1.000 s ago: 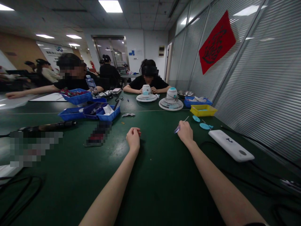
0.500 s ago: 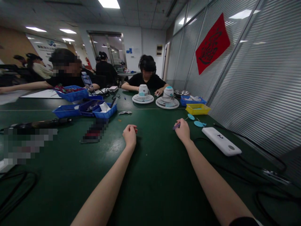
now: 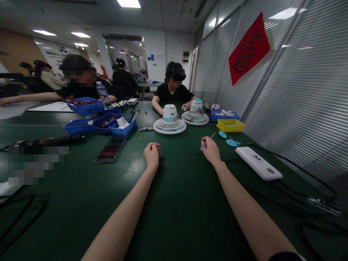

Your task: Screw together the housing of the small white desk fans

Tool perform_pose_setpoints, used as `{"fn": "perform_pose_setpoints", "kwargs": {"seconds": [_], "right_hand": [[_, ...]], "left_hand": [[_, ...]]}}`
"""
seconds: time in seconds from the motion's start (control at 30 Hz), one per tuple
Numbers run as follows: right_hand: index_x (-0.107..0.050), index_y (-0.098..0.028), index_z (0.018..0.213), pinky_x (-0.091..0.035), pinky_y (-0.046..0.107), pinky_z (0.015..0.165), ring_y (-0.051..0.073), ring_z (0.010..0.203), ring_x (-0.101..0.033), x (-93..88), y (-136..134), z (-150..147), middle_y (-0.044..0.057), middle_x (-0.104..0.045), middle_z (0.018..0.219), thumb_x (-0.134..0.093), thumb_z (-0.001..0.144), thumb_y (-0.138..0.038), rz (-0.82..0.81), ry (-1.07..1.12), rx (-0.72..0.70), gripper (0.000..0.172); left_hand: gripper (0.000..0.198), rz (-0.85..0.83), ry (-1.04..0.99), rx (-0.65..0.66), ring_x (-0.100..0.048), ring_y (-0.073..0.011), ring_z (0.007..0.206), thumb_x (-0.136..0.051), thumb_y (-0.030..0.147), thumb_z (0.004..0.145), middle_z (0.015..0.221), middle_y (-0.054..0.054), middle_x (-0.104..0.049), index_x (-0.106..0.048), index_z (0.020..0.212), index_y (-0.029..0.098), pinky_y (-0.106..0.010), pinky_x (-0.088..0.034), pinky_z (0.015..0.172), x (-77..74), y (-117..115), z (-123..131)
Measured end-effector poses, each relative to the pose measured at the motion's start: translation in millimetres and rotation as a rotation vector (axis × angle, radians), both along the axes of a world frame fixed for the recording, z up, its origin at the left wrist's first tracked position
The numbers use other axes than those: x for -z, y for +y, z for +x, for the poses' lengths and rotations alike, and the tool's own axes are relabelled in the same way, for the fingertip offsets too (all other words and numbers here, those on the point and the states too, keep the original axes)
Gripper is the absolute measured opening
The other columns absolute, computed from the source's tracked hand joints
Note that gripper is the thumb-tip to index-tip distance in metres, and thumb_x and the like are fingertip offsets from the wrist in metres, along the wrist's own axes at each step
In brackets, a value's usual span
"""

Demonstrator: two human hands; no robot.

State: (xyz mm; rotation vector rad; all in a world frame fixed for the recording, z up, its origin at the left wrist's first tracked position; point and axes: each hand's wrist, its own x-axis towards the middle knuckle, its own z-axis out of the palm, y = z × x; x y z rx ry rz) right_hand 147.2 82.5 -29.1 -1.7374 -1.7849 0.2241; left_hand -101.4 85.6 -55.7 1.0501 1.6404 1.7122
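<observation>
My left hand (image 3: 151,155) rests on the green table (image 3: 174,203) with its fingers curled in. Nothing shows in it. Farther right, my right hand (image 3: 211,149) is closed around a screwdriver (image 3: 202,146) with a see-through purple handle. The thin metal shaft points up and to the right. Beyond my hands, a white fan head (image 3: 170,123) with a round grille lies face down, a turquoise patch on its housing. A second fan head (image 3: 195,113) with a turquoise top sits just behind it to the right. Turquoise round parts (image 3: 231,143) lie right of my right hand.
Across the table sits a person (image 3: 174,92), one arm reaching behind the nearer fan. Blue bins (image 3: 123,127) stand at left, a yellow tray (image 3: 231,125) and a blue tray (image 3: 225,116) at right. A white power bank-like box (image 3: 259,163) with black cables lies at right.
The left fan head has slid toward me and slightly right, with the person opposite reaching behind it. My right hand has turned the screwdriver slightly. My left hand stays nearly still.
</observation>
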Motion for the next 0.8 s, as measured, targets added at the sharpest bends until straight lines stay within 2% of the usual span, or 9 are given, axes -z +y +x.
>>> {"fn": "perform_pose_setpoints", "kwargs": {"seconds": [0.13, 0.23, 0.33, 0.43, 0.47, 0.53, 0.63, 0.7, 0.8], "right_hand": [[-0.057, -0.013, 0.11, -0.053, 0.037, 0.088, 0.026, 0.103, -0.066, -0.2, -1.2, -0.5, 0.019, -0.068, 0.112, -0.039, 0.101, -0.034, 0.062, 0.034, -0.006, 0.03], [-0.056, -0.016, 0.1, -0.052, 0.033, 0.077, 0.023, 0.086, -0.067, 2.8, -0.9, 1.0, 0.015, -0.07, 0.099, -0.035, 0.102, -0.041, 0.098, 0.043, -0.032, 0.033], [-0.053, -0.02, 0.088, -0.048, 0.031, 0.069, 0.02, 0.073, -0.065, 7.3, 0.9, 2.5, 0.011, -0.069, 0.086, -0.029, 0.102, -0.051, 0.146, 0.043, -0.078, 0.042], [-0.051, -0.022, 0.081, -0.045, 0.032, 0.068, 0.021, 0.071, -0.065, 11.2, 3.5, 3.1, 0.009, -0.068, 0.078, -0.026, 0.1, -0.057, 0.166, 0.037, -0.081, 0.047], [-0.05, -0.022, 0.08, -0.044, 0.032, 0.067, 0.021, 0.069, -0.064, 12.1, 4.3, 3.1, 0.008, -0.067, 0.076, -0.026, 0.1, -0.057, 0.164, 0.039, -0.076, 0.047], [-0.049, -0.023, 0.079, -0.042, 0.031, 0.063, 0.021, 0.065, -0.063, 13.4, 5.4, 3.1, 0.007, -0.065, 0.072, -0.025, 0.099, -0.058, 0.159, 0.048, -0.068, 0.047], [-0.047, -0.024, 0.077, -0.041, 0.029, 0.06, 0.019, 0.06, -0.061, 13.4, 5.6, 2.5, 0.005, -0.063, 0.069, -0.025, 0.098, -0.06, 0.151, 0.066, -0.062, 0.048], [-0.047, -0.024, 0.076, -0.042, 0.029, 0.059, 0.019, 0.06, -0.06, 12.6, 5.1, 1.9, 0.006, -0.063, 0.069, -0.024, 0.098, -0.061, 0.142, 0.076, -0.065, 0.049], [-0.047, -0.024, 0.075, -0.044, 0.029, 0.059, 0.019, 0.06, -0.061, 11.9, 4.7, 1.5, 0.006, -0.063, 0.069, -0.022, 0.097, -0.063, 0.13, 0.077, -0.073, 0.052]], "left_hand": [[0.024, -0.017, 0.007, 0.002, -0.059, -0.0156, 0.055, -0.043, 0.022, 0.076, 0.055, 0.001, -0.059, -0.061, 0.06, 0.022, -0.026, -0.047, 0.059, 1.8, 0.7, -0.2], [0.028, -0.057, 0.016, 0.018, -0.063, -0.0162, 0.064, -0.043, 0.021, 0.085, 0.062, -0.001, -0.063, -0.064, 0.066, 0.02, -0.027, -0.05, 0.065, 3.3, 1.6, -0.9], [0.023, -0.112, 0.012, 0.057, -0.067, -0.0193, 0.089, -0.053, 0.031, 0.095, 0.099, -0.006, -0.07, -0.068, 0.1, 0.016, -0.035, -0.056, 0.08, 3.9, 2.9, -2.3], [0.041, -0.151, -0.009, 0.066, -0.064, -0.0226, 0.107, -0.062, 0.04, 0.093, 0.128, -0.01, -0.062, -0.058, 0.127, 0.017, -0.045, -0.057, 0.09, 3.9, 4.1, -3.5], [0.041, -0.16, -0.019, 0.053, -0.064, -0.0226, 0.108, -0.062, 0.039, 0.093, 0.128, -0.01, -0.061, -0.057, 0.128, 0.017, -0.046, -0.056, 0.09, 3.8, 4.5, -3.8], [0.03, -0.17, -0.047, 0.016, -0.066, -0.0222, 0.106, -0.059, 0.034, 0.094, 0.119, -0.01, -0.066, -0.063, 0.118, 0.016, -0.043, -0.056, 0.091, 3.6, 5.2, -3.8], [0.019, -0.169, -0.114, -0.023, -0.071, -0.0205, 0.1, -0.051, 0.019, 0.093, 0.101, -0.008, -0.072, -0.068, 0.101, 0.015, -0.033, -0.056, 0.09, 2.0, 6.6, -3.5], [0.026, -0.173, -0.182, -0.011, -0.074, -0.019, 0.096, -0.049, 0.013, 0.09, 0.099, -0.009, -0.074, -0.066, 0.108, 0.015, -0.028, -0.056, 0.087, -1.0, 7.5, -4.2], [0.04, -0.199, -0.308, 0.062, -0.075, -0.0174, 0.087, -0.045, 0.011, 0.09, 0.104, -0.016, -0.073, -0.055, 0.129, 0.008, -0.026, -0.058, 0.082, -9.5, 6.9, -9.1]]}}
